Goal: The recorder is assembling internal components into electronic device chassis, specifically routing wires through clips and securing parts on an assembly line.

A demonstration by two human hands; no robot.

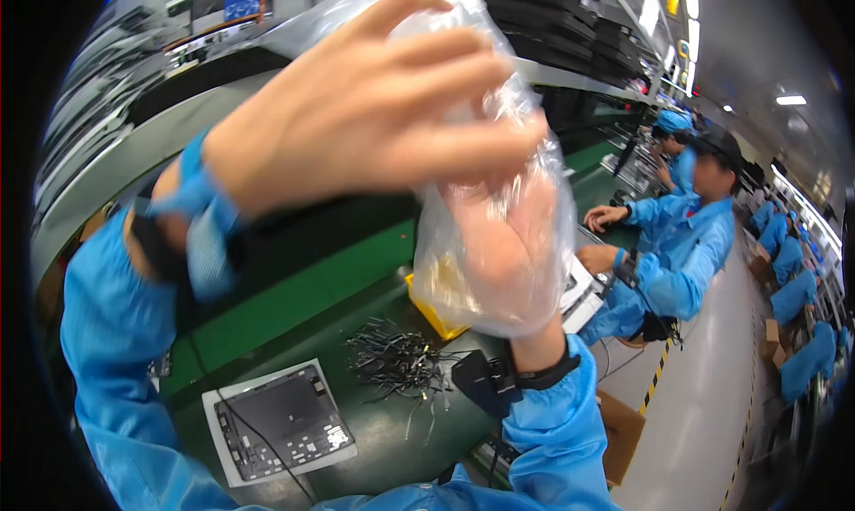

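Observation:
A clear plastic bag (pixel 436 297) hangs up close in front of me, crumpled and shiny, its upper part spreading to the left behind my knuckles. My left hand (pixel 374 110) reaches across it from the left, fingers bent over the film with thumb and forefinger toward its right side; motion blurs the fingertips. Seen through the plastic, my right hand (pixel 499 235) is raised; whether it is inside the bag or behind it I cannot tell. Its fingers are partly covered by my left hand and smeared. A blue band (pixel 200 199) circles my left wrist.
On the green bench lie a black flat panel (pixel 280 422) on a white sheet, a heap of short black cables (pixel 396 355) and a yellow bin (pixel 427 306). A co-worker (pixel 690 235) in blue works at the right. Stacked black trays (pixel 552 30) stand on the shelf; a cardboard box (pixel 622 435) sits below.

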